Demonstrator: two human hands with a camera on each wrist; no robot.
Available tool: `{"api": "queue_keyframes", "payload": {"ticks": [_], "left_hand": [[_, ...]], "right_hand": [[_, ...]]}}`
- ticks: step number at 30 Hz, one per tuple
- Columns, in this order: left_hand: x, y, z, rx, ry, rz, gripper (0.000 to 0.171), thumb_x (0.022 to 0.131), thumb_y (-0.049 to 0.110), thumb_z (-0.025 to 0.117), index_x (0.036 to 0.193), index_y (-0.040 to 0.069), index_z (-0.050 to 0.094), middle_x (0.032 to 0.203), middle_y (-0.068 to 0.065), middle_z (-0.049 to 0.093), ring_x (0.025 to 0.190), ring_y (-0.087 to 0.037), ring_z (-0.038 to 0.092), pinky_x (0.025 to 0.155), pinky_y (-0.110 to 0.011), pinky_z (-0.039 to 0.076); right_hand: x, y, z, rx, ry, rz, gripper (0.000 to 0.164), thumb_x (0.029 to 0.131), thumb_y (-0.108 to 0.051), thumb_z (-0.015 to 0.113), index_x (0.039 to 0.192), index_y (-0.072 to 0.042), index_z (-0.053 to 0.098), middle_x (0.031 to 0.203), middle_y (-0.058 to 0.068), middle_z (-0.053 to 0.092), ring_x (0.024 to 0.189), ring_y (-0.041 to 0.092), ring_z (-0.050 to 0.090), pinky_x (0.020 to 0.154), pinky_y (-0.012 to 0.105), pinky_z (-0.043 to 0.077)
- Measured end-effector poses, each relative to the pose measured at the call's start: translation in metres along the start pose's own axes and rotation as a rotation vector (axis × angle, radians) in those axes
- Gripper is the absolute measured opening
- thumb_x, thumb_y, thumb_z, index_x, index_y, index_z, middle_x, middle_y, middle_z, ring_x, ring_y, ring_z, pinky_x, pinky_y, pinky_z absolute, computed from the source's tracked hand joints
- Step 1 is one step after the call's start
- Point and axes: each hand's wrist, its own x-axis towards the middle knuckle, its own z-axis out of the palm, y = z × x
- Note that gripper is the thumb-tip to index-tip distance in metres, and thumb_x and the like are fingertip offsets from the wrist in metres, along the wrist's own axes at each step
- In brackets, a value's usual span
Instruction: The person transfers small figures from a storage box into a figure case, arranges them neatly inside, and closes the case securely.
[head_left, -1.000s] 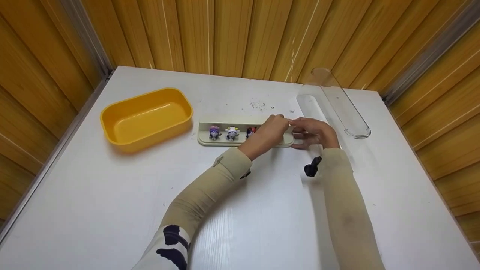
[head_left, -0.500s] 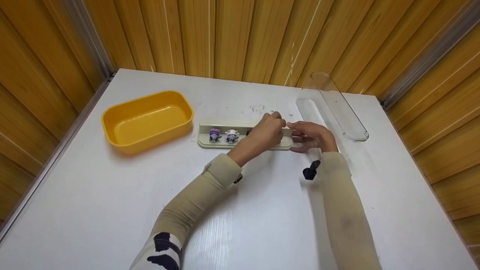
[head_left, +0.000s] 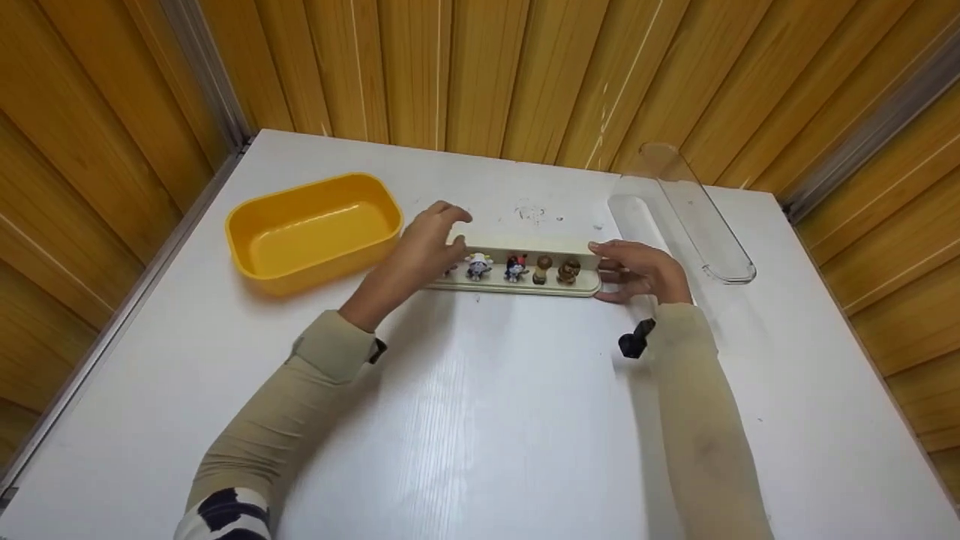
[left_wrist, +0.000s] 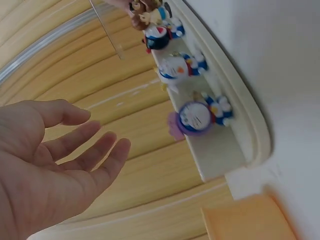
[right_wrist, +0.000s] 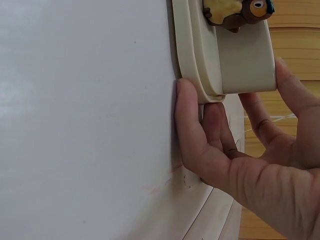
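Observation:
A cream display stand [head_left: 517,290] with a raised back holds a row of several small figurines. At its right end are a brown owl figurine [head_left: 568,271] and a brown-haired figurine [head_left: 541,270]. A figurine with a red-and-black head [head_left: 515,268] and a white-hatted one [head_left: 478,267] follow to the left. In the left wrist view, a purple-hatted figurine [left_wrist: 196,118] stands nearest the left end. My left hand [head_left: 424,244] hovers beside that end, fingers loosely bent around nothing. My right hand [head_left: 641,270] holds the stand's right end, thumb and fingertips on its edges.
A yellow tub [head_left: 315,259] sits at the left of the white table [head_left: 525,420]. Behind my right hand lies a long clear cover [head_left: 694,210], near the wooden wall [head_left: 480,75]. A black piece [head_left: 636,341] shows by the right wrist.
My left hand has moved left from the stand's right part to its left end, uncovering the brown figurines. My right hand stays at the right end.

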Motion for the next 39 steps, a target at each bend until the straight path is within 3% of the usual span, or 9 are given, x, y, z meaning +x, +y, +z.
{"api": "queue_keyframes", "payload": {"ticks": [5, 9, 17, 24, 30, 33, 39], "left_hand": [[-0.011, -0.030, -0.012, -0.076, -0.014, -0.069, 0.035, 0.101, 0.010, 0.060, 0.135, 0.001, 0.060, 0.137, -0.018, 0.058, 0.122, -0.032, 0.058, 0.105, -0.041, 0.050], [-0.019, -0.049, -0.015, -0.150, -0.048, -0.129, 0.041, 0.103, 0.016, 0.058, 0.140, -0.001, 0.054, 0.143, -0.021, 0.054, 0.125, -0.034, 0.056, 0.105, -0.045, 0.049], [-0.028, -0.072, -0.016, -0.292, -0.083, -0.196, 0.051, 0.106, 0.021, 0.051, 0.148, -0.008, 0.042, 0.149, -0.026, 0.048, 0.134, -0.039, 0.050, 0.110, -0.048, 0.044], [-0.019, -0.089, -0.015, -0.442, -0.096, -0.252, 0.051, 0.108, 0.020, 0.045, 0.147, -0.013, 0.040, 0.142, -0.031, 0.051, 0.122, -0.040, 0.054, 0.108, -0.048, 0.046], [-0.008, -0.101, -0.013, -0.623, -0.144, -0.379, 0.051, 0.110, 0.027, 0.043, 0.149, -0.006, 0.041, 0.151, -0.024, 0.045, 0.133, -0.038, 0.050, 0.112, -0.045, 0.044], [0.002, -0.102, -0.011, -0.619, -0.168, -0.427, 0.053, 0.110, 0.034, 0.045, 0.149, -0.003, 0.043, 0.148, -0.020, 0.049, 0.129, -0.033, 0.054, 0.108, -0.042, 0.047], [0.023, -0.098, -0.013, -0.560, -0.255, -0.538, 0.053, 0.107, 0.040, 0.051, 0.141, 0.000, 0.051, 0.121, -0.012, 0.055, 0.098, -0.024, 0.056, 0.095, -0.040, 0.056]], "right_hand": [[-0.001, 0.001, -0.001, -0.022, 0.020, -0.008, 0.046, 0.096, -0.040, 0.071, 0.126, -0.012, 0.051, 0.129, 0.013, 0.054, 0.108, 0.025, 0.059, 0.093, 0.045, 0.057], [0.000, 0.001, 0.001, -0.017, 0.013, -0.014, 0.047, 0.095, -0.040, 0.072, 0.127, -0.012, 0.052, 0.126, 0.013, 0.056, 0.107, 0.025, 0.060, 0.093, 0.045, 0.057], [-0.004, -0.001, 0.001, 0.005, 0.020, -0.006, 0.051, 0.094, -0.039, 0.073, 0.130, -0.011, 0.051, 0.128, 0.012, 0.052, 0.110, 0.025, 0.055, 0.092, 0.043, 0.058], [-0.001, 0.000, 0.000, 0.034, 0.018, 0.010, 0.049, 0.094, -0.037, 0.073, 0.129, -0.011, 0.051, 0.127, 0.011, 0.051, 0.109, 0.024, 0.055, 0.092, 0.045, 0.058], [0.003, -0.001, 0.003, 0.019, -0.005, 0.006, 0.041, 0.098, -0.036, 0.068, 0.126, -0.012, 0.050, 0.127, 0.011, 0.055, 0.109, 0.024, 0.057, 0.092, 0.046, 0.058], [0.004, -0.002, 0.003, 0.011, -0.003, 0.007, 0.044, 0.097, -0.037, 0.070, 0.128, -0.012, 0.050, 0.126, 0.011, 0.054, 0.109, 0.024, 0.057, 0.093, 0.046, 0.057], [0.003, -0.004, 0.002, -0.005, 0.019, 0.028, 0.050, 0.095, -0.038, 0.072, 0.131, -0.011, 0.050, 0.127, 0.013, 0.054, 0.109, 0.025, 0.057, 0.093, 0.046, 0.057]]}}
